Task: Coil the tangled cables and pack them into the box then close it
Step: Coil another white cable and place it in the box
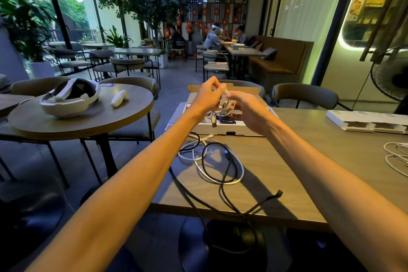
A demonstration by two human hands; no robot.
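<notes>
We hold a small coil of white cable (228,104) over the open white cardboard box (220,128), which sits at the far edge of the grey-brown rectangular table (298,161). Our left hand (206,96) pinches the coil's top; our right hand (247,109) curls around its side. Nearer us, a black cable (230,161) and a loose white cable (242,171) lie tangled on the table, the black one trailing off the edge. A white headset (70,97) rests on the round wooden table (123,117)

The head-worn wide-angle camera is looking forward and slightly down, sitting close above the table (287,161), facing the box (220,128) at its far edge.
</notes>
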